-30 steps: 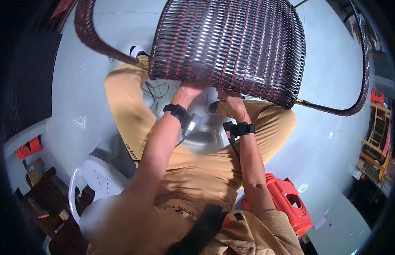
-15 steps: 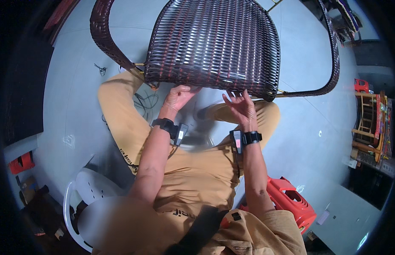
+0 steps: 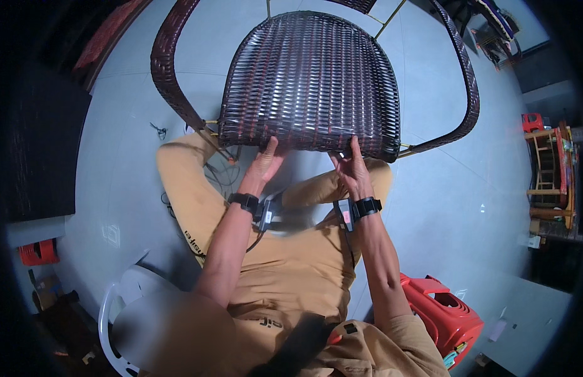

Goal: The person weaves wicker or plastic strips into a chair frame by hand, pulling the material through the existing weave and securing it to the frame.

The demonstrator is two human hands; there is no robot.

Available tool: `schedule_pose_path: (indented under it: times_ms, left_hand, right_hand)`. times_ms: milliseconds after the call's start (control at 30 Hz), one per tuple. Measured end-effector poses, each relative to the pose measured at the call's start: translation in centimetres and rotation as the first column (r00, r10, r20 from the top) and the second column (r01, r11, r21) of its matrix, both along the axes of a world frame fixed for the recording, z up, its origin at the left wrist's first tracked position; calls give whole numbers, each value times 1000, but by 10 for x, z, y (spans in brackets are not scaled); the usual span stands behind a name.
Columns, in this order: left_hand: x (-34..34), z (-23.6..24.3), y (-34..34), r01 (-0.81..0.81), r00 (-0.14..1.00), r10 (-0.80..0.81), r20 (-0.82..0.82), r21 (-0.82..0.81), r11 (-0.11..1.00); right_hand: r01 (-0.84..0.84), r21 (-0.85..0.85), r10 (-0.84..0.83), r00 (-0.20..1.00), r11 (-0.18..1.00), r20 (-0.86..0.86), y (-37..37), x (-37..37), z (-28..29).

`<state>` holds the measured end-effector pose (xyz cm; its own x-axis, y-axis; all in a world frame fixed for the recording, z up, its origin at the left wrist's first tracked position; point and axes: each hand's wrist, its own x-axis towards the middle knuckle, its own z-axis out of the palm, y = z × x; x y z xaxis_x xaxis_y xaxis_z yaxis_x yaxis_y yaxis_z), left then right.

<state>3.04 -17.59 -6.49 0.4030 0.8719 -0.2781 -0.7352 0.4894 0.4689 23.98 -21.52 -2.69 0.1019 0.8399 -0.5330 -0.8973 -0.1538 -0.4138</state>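
Note:
A dark brown woven wicker armchair (image 3: 311, 81) stands in front of me, the front edge of its seat toward my body. My left hand (image 3: 264, 164) grips that edge left of its middle, thumb on top and the other fingers tucked underneath, out of sight. Further right, my right hand (image 3: 353, 168) holds the same edge, its thumb laid over the weave and its fingers mostly hidden below. The curved left armrest (image 3: 169, 69) and right armrest (image 3: 468, 81) flank the seat on yellowish metal bars.
A red plastic stool (image 3: 445, 317) is beside my right elbow. At lower left is a white plastic chair (image 3: 109, 314). Thin dark cable (image 3: 223, 176) lies on the grey floor (image 3: 442, 220) near my left leg. Wooden frames (image 3: 549, 169) stand at the far right.
Both thumbs have come up over the seat's front edge, and the right hand has closed on it. The chair sits lower in view, with more of its back part showing.

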Motion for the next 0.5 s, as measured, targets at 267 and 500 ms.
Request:
schedule_pose_path:
  times_ms: [267, 500]
  left_hand:
    - [5, 13, -5, -69, 994, 74, -84, 61, 996]
    - [23, 101, 37, -115, 985, 124, -121, 80, 990]
  right_hand:
    - [13, -21, -10, 991, 1000, 133, 2, -6, 34]
    - [15, 49, -23, 986, 999, 163, 45, 8, 100]
